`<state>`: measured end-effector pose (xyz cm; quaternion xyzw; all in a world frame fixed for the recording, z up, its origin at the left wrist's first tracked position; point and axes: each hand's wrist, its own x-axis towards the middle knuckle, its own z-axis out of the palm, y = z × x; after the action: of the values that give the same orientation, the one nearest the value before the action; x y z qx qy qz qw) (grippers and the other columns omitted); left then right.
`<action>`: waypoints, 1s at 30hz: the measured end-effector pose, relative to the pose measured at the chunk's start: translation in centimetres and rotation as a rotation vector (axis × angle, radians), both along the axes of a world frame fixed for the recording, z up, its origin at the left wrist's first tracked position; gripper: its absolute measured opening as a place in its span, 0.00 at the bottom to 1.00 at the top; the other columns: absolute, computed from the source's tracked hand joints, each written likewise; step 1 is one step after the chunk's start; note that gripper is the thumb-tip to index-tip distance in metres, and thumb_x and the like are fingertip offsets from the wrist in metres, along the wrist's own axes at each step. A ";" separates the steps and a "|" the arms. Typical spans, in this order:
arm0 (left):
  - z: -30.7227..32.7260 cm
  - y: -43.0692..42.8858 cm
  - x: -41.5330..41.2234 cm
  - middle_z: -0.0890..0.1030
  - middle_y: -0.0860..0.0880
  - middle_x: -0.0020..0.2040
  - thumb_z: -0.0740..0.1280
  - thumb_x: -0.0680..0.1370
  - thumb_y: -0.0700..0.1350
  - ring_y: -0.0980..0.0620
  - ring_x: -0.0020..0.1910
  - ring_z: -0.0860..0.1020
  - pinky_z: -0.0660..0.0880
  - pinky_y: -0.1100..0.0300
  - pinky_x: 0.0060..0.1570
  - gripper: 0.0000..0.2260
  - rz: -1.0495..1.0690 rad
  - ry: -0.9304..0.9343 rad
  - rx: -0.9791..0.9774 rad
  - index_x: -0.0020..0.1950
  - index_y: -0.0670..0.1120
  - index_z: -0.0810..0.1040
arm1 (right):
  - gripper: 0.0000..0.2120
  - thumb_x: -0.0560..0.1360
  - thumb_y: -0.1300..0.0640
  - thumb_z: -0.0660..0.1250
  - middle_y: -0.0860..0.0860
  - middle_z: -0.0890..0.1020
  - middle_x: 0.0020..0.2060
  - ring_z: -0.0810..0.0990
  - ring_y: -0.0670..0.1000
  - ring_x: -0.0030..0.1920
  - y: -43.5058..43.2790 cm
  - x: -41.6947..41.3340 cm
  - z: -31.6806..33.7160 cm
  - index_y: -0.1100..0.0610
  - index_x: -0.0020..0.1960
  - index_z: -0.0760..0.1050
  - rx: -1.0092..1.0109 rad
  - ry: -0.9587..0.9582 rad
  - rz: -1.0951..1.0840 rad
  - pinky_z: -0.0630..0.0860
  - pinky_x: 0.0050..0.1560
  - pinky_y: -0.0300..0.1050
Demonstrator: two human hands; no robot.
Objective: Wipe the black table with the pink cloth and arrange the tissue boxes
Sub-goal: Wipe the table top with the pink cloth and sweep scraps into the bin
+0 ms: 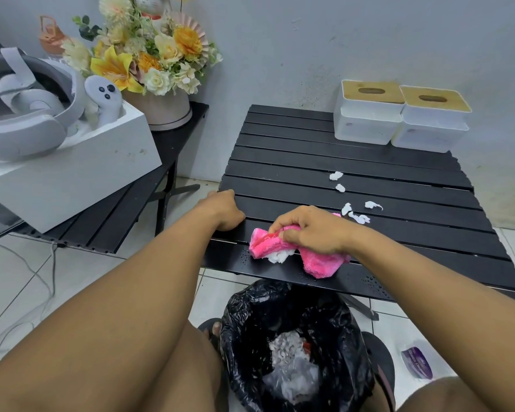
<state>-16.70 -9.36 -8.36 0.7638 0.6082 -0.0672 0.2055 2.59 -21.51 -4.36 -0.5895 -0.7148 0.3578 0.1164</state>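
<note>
With my right hand (pixel 309 230) clenching the pink cloth (pixel 318 264) and left hand (pixel 223 209) gripping the worktop (pixel 295 162) edge, I should drag the tissue scraps (pixel 359 217) beyond my knuckles into the bin bag (pixel 247 328) below

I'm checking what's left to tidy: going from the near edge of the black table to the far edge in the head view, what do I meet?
On the black table: pink cloth, gripped by the right hand → torn tissue scraps → tissue boxes by the wall.
</note>
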 end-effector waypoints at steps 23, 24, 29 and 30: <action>1.9 -5.0 0.8 0.68 0.41 0.70 0.63 0.77 0.56 0.40 0.68 0.67 0.66 0.49 0.64 0.24 -0.140 0.151 0.023 0.70 0.48 0.67 | 0.10 0.78 0.54 0.65 0.42 0.84 0.50 0.81 0.46 0.51 -5.6 -0.9 -0.2 0.44 0.55 0.81 -0.038 -0.002 0.003 0.76 0.60 0.51; 1.9 -5.3 0.8 0.67 0.41 0.70 0.63 0.77 0.56 0.39 0.68 0.67 0.67 0.48 0.64 0.24 -0.139 0.148 0.021 0.71 0.48 0.67 | 0.10 0.78 0.54 0.65 0.42 0.84 0.50 0.81 0.46 0.51 -5.8 -1.0 -0.3 0.43 0.55 0.81 -0.042 0.001 0.005 0.76 0.60 0.51; 2.2 -6.0 0.8 0.67 0.41 0.70 0.64 0.77 0.57 0.37 0.67 0.68 0.68 0.48 0.65 0.25 -0.172 0.144 0.001 0.71 0.50 0.67 | 0.10 0.79 0.53 0.64 0.40 0.83 0.54 0.80 0.42 0.55 -6.7 -0.9 -0.4 0.43 0.56 0.80 -0.034 -0.012 0.015 0.74 0.63 0.50; 2.5 -6.1 0.7 0.67 0.41 0.70 0.65 0.76 0.57 0.37 0.68 0.68 0.68 0.48 0.65 0.26 -0.183 0.142 -0.002 0.72 0.50 0.67 | 0.10 0.79 0.53 0.64 0.40 0.83 0.52 0.80 0.42 0.54 -6.7 -0.8 -0.4 0.42 0.56 0.80 -0.031 -0.007 0.017 0.74 0.63 0.50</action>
<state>-16.01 -15.48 -5.90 0.8092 0.5489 -0.1401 0.1557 1.75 -28.21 -4.73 -0.5863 -0.7148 0.3675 0.1016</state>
